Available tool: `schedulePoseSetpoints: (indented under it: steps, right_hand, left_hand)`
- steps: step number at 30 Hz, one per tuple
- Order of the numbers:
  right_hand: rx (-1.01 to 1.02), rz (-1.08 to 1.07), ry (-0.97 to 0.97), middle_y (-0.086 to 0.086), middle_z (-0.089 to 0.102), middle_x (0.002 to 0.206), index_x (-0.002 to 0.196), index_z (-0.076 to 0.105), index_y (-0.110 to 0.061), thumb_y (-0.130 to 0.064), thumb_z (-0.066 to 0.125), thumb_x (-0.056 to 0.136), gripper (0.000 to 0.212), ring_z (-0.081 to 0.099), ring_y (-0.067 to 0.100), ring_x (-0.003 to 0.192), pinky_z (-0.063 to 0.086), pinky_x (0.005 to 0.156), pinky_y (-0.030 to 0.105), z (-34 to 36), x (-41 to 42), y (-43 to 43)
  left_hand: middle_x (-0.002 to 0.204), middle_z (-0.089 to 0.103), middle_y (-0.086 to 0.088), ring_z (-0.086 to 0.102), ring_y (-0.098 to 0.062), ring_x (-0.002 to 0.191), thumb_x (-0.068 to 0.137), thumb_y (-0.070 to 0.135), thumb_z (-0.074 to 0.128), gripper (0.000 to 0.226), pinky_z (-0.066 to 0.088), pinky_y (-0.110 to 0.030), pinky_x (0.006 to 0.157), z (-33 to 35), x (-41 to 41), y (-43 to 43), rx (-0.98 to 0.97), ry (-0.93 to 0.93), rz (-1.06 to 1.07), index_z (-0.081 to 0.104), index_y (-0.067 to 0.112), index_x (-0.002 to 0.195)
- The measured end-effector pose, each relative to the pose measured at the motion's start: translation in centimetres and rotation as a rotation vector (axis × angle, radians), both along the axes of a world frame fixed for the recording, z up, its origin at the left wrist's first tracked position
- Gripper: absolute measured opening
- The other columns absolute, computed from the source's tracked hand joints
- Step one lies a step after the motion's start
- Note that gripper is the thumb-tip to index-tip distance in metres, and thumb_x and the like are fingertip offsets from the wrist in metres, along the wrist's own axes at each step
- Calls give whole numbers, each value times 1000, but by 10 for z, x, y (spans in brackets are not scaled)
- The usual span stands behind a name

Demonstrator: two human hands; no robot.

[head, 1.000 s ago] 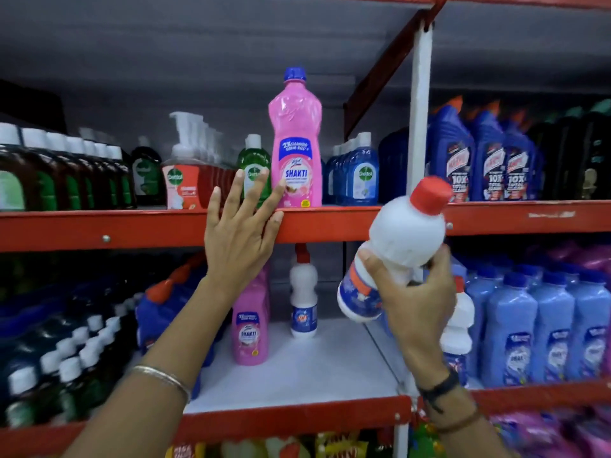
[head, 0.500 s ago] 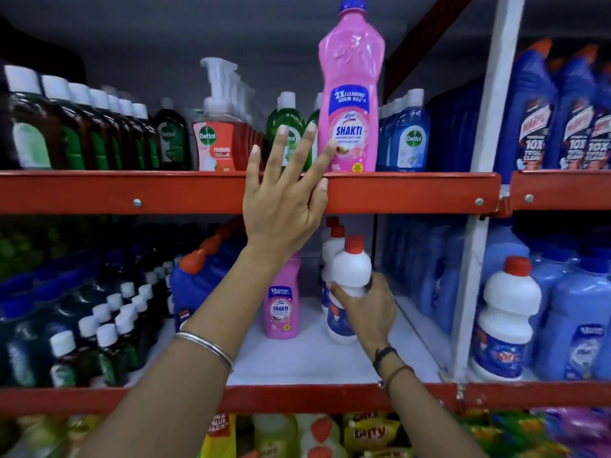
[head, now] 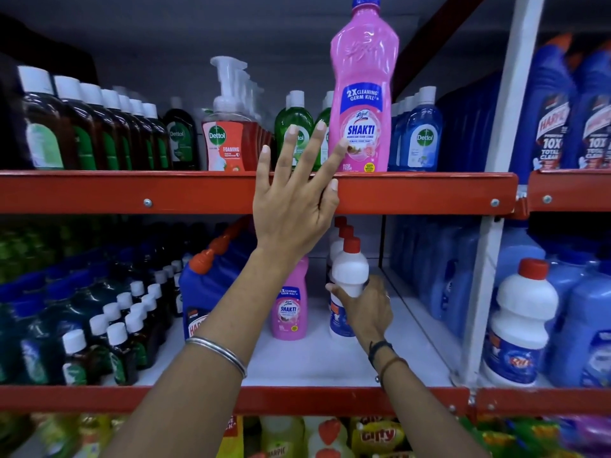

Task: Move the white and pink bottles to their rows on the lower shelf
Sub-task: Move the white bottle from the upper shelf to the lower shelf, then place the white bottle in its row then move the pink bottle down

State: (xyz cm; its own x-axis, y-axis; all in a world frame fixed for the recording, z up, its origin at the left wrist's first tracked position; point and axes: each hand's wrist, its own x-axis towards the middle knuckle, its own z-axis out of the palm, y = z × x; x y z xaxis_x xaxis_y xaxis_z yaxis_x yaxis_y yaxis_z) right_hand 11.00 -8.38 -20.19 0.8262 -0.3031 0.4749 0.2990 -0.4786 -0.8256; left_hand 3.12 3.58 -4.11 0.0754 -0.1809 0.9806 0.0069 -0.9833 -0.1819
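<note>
A tall pink Shakti bottle (head: pixel 363 94) stands upright at the front of the upper shelf. My left hand (head: pixel 294 200) is raised in front of the red shelf rail with fingers spread, its fingertips just left of that bottle's base. On the lower shelf (head: pixel 314 361) my right hand (head: pixel 365 309) grips a white bottle with a red cap (head: pixel 349 269), standing upright at the front of a row of white bottles (head: pixel 340 226). A smaller pink bottle (head: pixel 290 302) stands just left of it.
Dettol bottles (head: pixel 297 127) and a foaming pump (head: pixel 228 140) fill the upper shelf. Small dark bottles (head: pixel 115 325) and a blue Harpic bottle (head: pixel 205 292) crowd the lower left. A white upright (head: pixel 489 226) divides off blue bottles and another white bottle (head: pixel 519 325).
My right hand has carried the white bottle down from in front of the upper rail and stood it on the lower shelf. My left hand has stayed by the rail. The view has come closer.
</note>
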Motion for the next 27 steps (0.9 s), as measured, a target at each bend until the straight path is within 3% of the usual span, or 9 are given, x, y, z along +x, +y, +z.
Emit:
schedulePoseSetpoints:
  steps: [10, 13, 16, 20, 21, 23, 25, 27]
  right_hand:
    - [-51, 111, 84, 10, 61, 112, 109, 53, -6, -57, 80, 65, 71, 59, 30, 105, 39, 68, 31, 6, -4, -14]
    - [-93, 102, 53, 6, 59, 123, 122, 52, -9, -56, 77, 70, 75, 56, 27, 116, 47, 77, 35, 8, -16, -33]
    - [35, 39, -196, 3, 61, 116, 121, 52, -12, -50, 76, 75, 65, 58, 23, 109, 50, 79, 33, 16, -47, -67]
    - [108, -300, -591, 18, 61, 110, 112, 56, 0, -35, 72, 83, 48, 54, 29, 104, 34, 92, 12, 19, -82, -129]
    - [103, -391, -613, 23, 60, 113, 114, 55, 4, -33, 70, 83, 51, 50, 33, 108, 32, 97, 15, 16, -83, -144]
    - [89, -494, -541, 28, 52, 125, 125, 48, 6, -32, 73, 79, 65, 43, 35, 117, 33, 104, 34, 8, -76, -168]
    - [66, -493, -374, 27, 43, 137, 135, 38, 4, -28, 80, 73, 82, 36, 36, 126, 35, 104, 50, 2, -66, -186]
    - [36, -441, -195, 24, 40, 143, 142, 31, 0, -22, 80, 71, 89, 39, 41, 129, 43, 99, 56, -3, -60, -198]
  left_hand:
    - [156, 32, 3, 23, -24, 145, 98, 35, 34, 49, 17, -50, 116, 0, -5, -1, -17, 71, -7, 28, 34, 147]
    - [156, 31, 3, 23, -24, 146, 99, 35, 32, 49, 18, -51, 116, 1, -6, -2, -20, 87, -9, 26, 35, 148]
    - [157, 29, 2, 21, -24, 146, 100, 36, 31, 49, 17, -51, 117, 1, -6, -3, -17, 98, -8, 24, 35, 148]
    - [157, 28, 1, 20, -24, 146, 100, 36, 30, 49, 14, -51, 117, -1, -7, -3, -24, 110, -12, 23, 35, 149]
    - [157, 28, 1, 20, -24, 146, 101, 36, 30, 49, 14, -51, 117, -1, -7, -3, -27, 113, -13, 23, 35, 149]
    - [158, 27, 2, 19, -24, 147, 101, 37, 29, 48, 13, -51, 117, -1, -7, -3, -34, 126, -17, 23, 35, 149]
    - [158, 26, 2, 18, -24, 147, 101, 37, 28, 48, 12, -51, 117, 0, -8, -3, -37, 134, -16, 22, 36, 149]
    - [158, 26, 2, 17, -24, 147, 101, 37, 28, 48, 11, -50, 117, 0, -8, -2, -40, 136, -14, 22, 36, 149]
